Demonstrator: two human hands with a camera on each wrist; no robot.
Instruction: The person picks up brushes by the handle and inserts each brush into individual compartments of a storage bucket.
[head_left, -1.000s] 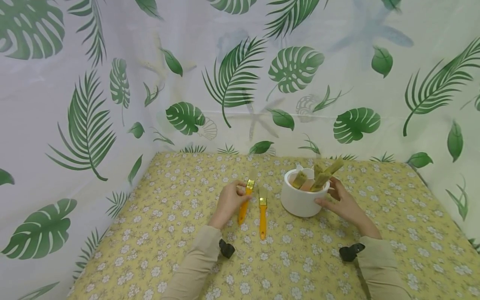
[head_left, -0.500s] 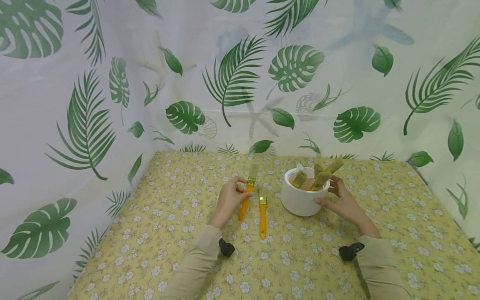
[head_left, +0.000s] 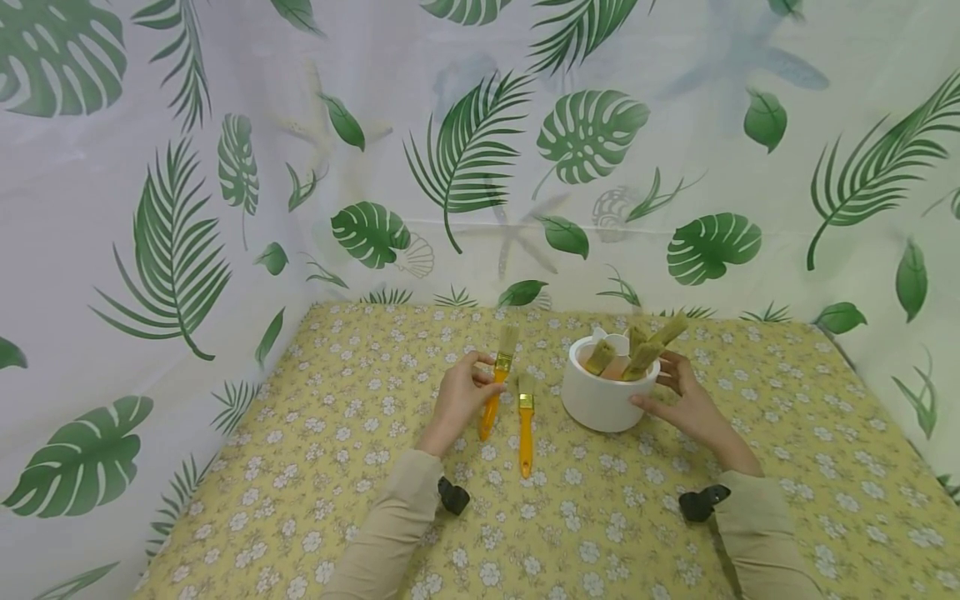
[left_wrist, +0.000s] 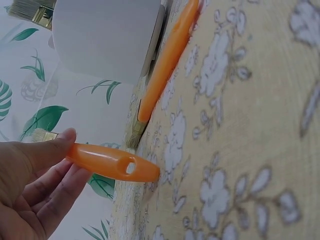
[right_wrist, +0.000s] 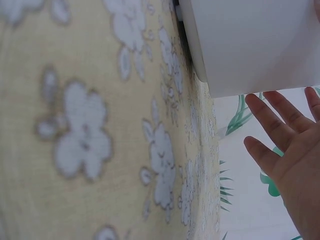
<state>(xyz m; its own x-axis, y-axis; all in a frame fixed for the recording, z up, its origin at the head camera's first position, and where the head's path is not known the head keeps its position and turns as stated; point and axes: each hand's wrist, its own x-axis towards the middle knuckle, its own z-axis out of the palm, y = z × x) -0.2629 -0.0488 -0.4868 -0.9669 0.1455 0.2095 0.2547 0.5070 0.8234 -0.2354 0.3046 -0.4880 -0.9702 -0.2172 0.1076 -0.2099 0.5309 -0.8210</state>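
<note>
Between thumb and fingers, my left hand [head_left: 459, 400] pinches a paintbrush [head_left: 490, 418] with an orange handle, gold ferrule and pale bristles pointing up. The left wrist view shows the tail of its handle [left_wrist: 107, 162] tilted off the tablecloth. A second, similar paintbrush [head_left: 527, 442] lies just to the right. Beyond it stands a white round pot [head_left: 600, 407] with several paintbrushes [head_left: 643, 360] in it, bristles upward; their handles are hidden inside. At the pot's right side, my right hand [head_left: 686, 408] rests with spread, mostly straight fingers, which the right wrist view shows right at the wall [right_wrist: 260, 45].
A yellow flowered tablecloth [head_left: 300, 500] covers the table. Behind and to the left hang white curtains [head_left: 465, 275] with green leaf prints. A dark wrist camera [head_left: 453, 497] sits at the left sleeve, another camera [head_left: 701, 505] at the right.
The paintbrush in my left hand has risen slightly, its bristles now higher and its handle end farther up. My right hand, the pot and the lying paintbrush stay in place.
</note>
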